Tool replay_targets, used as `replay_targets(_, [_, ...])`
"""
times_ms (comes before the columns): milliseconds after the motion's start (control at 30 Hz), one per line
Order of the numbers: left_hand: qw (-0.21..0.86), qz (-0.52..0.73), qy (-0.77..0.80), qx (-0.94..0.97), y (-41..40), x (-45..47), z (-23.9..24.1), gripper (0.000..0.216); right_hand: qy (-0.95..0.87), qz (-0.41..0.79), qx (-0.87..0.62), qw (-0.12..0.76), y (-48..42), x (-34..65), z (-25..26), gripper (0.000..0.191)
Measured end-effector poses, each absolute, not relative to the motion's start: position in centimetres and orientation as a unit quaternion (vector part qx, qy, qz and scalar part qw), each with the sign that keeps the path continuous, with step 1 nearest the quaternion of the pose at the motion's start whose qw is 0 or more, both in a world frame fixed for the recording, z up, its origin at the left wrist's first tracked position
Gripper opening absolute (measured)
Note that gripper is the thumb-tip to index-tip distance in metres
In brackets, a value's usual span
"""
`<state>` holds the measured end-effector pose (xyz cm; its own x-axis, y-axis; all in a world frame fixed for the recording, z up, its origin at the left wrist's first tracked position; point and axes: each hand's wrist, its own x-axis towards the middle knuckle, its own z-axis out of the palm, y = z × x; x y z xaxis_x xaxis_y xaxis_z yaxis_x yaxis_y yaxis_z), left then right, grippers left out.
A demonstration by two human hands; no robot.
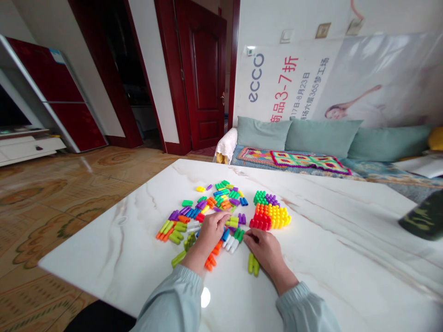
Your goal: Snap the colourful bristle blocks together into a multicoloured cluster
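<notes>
My left hand (212, 229) reaches into a loose spread of colourful plastic building blocks, its fingers bent together beside a yellow-green block (234, 222). What lies between those fingertips, if anything, is hidden. At the right of the spread, my right hand (266, 246) has curled fingers, with the tips close against a green block (239, 234); I cannot see whether they grip it. White blocks (231, 243) lie beside that green one. Just below the right hand rests an olive-green block (253, 264) with two prongs.
Beyond my right hand, blocks stand grouped by colour: green (260, 198), purple (272, 200), red (260, 222), yellow (280, 216). A camouflage-patterned object (424, 216) is at the right of the white marble-patterned table (321, 276). A sofa with cushions (321, 137) stands behind.
</notes>
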<state>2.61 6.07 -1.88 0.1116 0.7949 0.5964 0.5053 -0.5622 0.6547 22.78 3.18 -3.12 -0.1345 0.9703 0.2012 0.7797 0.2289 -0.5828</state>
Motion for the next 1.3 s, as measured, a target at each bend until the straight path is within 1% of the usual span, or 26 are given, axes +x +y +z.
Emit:
replay_targets(367, [0.116, 0.511, 0.471, 0.709, 6.4, 2.4, -2.0, 0.023, -0.737, 0.167, -0.589, 0.286, 3.3, 22.8, -3.6, 0.018])
replay_targets(467, [0.115, 0.500, 0.473, 0.717, 5.9, 2.5, -1.5, 0.019, -0.737, 0.169, -0.589, 0.285, 3.3, 22.8, -3.6, 0.018])
replay_targets(567, [0.111, 0.452, 0.463, 0.754, 5.2, 2.6, -1.1, 0.012, -0.738, 0.169, -0.588, 0.286, 3.3, 22.8, -3.6, 0.018])
replay_targets(600, [0.105, 0.427, 0.459, 0.772, 5.1, 2.7, -1.0, 0.014, -0.737, 0.168, -0.588, 0.287, 3.3, 22.8, -3.6, 0.018])
replay_targets(667, [0.088, 0.380, 0.454, 0.801, 4.9, 2.6, -1.1, 0.025, -0.736, 0.169, -0.589, 0.287, 3.3, 22.8, -3.6, 0.018])
replay_targets(733, [0.075, 0.347, 0.454, 0.817, 4.9, 2.6, -1.3, 0.030, -0.735, 0.171, -0.591, 0.287, 3.3, 22.8, -3.7, 0.018])
replay_targets(833, [0.071, 0.337, 0.454, 0.822, 5.2, 2.6, -1.7, 0.027, -0.734, 0.174, -0.591, 0.286, 3.3, 22.8, -3.7, 0.018])
replay_targets(1000, [0.092, 0.387, 0.436, 0.807, 5.2, 2.9, -1.5, 0.015, -0.729, 0.179, -0.590, 0.296, 3.2, 22.8, -3.5, 0.017])
replay_targets(1100, [0.094, 0.405, 0.410, 0.812, 4.8, 3.2, -1.3, 0.012, -0.718, 0.197, -0.578, 0.335, 3.0, 22.7, -3.2, 0.020])
replay_targets(1200, [0.091, 0.397, 0.388, 0.827, 4.6, 3.4, -1.2, 0.009, -0.726, 0.211, -0.513, 0.406, 2.7, 22.4, -2.8, 0.032])
replay_targets(1233, [0.090, 0.392, 0.383, 0.832, 4.5, 3.5, -1.2, 0.008, -0.735, 0.211, -0.486, 0.423, 2.6, 22.4, -2.7, 0.032])
replay_targets(1300, [0.092, 0.384, 0.376, 0.838, 4.5, 3.5, -1.2, 0.007, -0.750, 0.211, -0.450, 0.437, 2.4, 22.3, -2.4, 0.025])
